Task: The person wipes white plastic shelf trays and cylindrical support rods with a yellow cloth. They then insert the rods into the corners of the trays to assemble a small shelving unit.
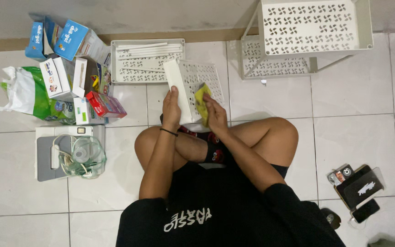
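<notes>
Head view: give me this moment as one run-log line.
left hand: holds white tray by its edge | right hand: presses yellow cloth on tray | rack: beyond, on floor

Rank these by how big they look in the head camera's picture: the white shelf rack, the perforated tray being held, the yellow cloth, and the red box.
1. White shelf rack, though it stands nearer the camera.
2. Perforated tray, held by the left hand.
3. Red box and yellow cloth in the right hand: too alike to rank.
</notes>
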